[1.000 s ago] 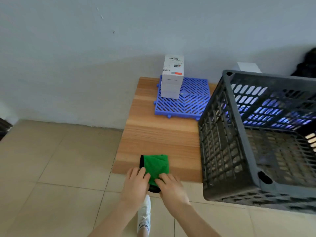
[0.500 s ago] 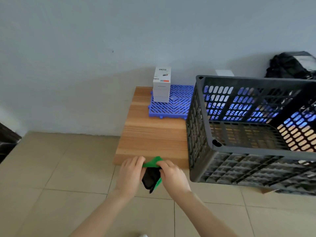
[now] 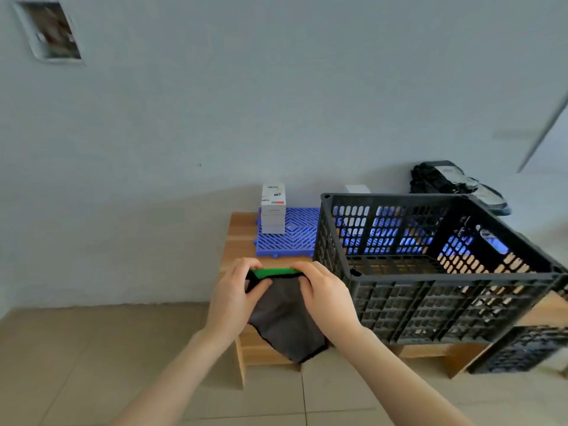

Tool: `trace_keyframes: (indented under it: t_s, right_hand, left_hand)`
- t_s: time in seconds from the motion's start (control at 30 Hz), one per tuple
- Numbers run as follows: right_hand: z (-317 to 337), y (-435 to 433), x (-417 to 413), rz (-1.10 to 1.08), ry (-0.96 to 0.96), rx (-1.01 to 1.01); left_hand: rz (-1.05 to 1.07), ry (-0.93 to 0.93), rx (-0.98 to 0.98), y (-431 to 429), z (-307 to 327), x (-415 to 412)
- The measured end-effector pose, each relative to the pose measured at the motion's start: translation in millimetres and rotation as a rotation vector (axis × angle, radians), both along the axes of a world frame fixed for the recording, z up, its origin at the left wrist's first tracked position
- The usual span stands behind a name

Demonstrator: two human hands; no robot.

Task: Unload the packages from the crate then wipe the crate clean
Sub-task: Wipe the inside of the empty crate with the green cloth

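Both hands pinch the top edge of the cloth (image 3: 285,321); left hand (image 3: 233,298) clamps the left corner between thumb and fingers, right hand (image 3: 325,298) does the same at the right corner; neither is free. Cloth hangs grey side to the camera, green strip along the top, lower corner drooping past the front edge of the bench (image 3: 242,238); held spread like this probably to open or refold it into a wiping pad. Crate (image 3: 455,275) sits on the bench just right of the hands, open top up; nothing visible inside, only mat and wood showing through the slots, so unloading looks done and wiping looks like the step in hand. White box (image 3: 273,210) stands upright on the blue mat (image 3: 295,244) at the back by the wall, apart from the crate, likely parked out of the wiping path. Room: open air above the crate mouth, right hand near its front-left corner; bench edge directly under the cloth; tiled floor (image 3: 92,364) open to the left; black bag (image 3: 455,182) behind the crate; another dark slotted crate (image 3: 522,352) low right, blurred.
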State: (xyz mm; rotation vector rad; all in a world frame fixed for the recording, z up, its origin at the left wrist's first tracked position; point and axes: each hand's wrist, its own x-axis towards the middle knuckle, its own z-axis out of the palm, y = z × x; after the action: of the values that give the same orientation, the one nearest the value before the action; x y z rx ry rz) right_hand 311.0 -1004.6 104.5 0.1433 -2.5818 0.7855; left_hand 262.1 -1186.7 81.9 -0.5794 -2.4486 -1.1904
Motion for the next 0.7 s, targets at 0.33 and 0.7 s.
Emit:
trace_keyframes:
  t_s: [0.33,0.7]
  right_hand:
    - [101,30,38,-0.015,-0.136,-0.015]
    - [146,143,74,-0.094,-0.14,-0.145]
  left_hand:
    - [-0.088,0.059,0.246,15,91,14]
    - [-0.091,0.132,0.167,100,151,34]
